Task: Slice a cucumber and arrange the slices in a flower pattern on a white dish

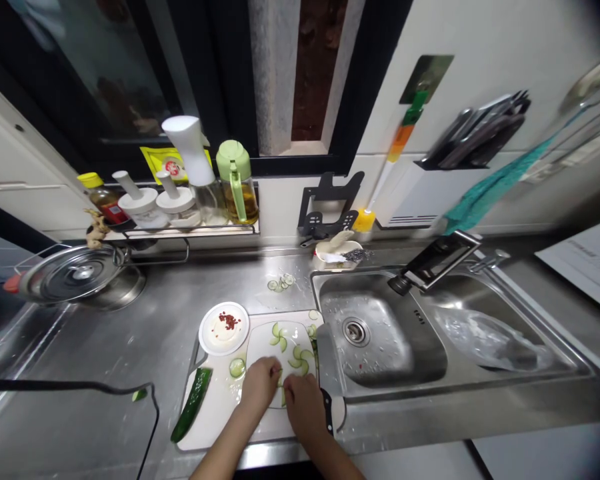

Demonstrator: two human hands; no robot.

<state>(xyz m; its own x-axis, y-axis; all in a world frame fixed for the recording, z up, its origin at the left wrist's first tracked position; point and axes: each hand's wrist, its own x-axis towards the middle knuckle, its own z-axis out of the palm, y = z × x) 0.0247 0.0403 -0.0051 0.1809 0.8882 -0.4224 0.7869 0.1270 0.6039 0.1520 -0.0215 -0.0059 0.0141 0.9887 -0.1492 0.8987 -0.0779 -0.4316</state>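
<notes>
Over a white square plate (260,340), my left hand (263,380) and my right hand (301,400) are close together, fingers pinched. A thin green cucumber slice (281,379) shows at the left fingertips. What the right fingers pinch, if anything, is hidden. Cucumber slices lie fanned on the plate in a curved group (279,337) at the back and another (301,360) at the right. The plate rests on a cutting board (220,413). Left of the plate are a round cucumber slice (237,367) and a cut cucumber (192,405). A knife (327,410) lies at the right, partly covered.
A white bowl (207,330) with red bits stands at the board's back left. More slices (281,283) lie on the steel counter behind. The sink (380,373) is to the right, a lidded pot (115,293) to the left. A bottle rack (220,231) runs along the window.
</notes>
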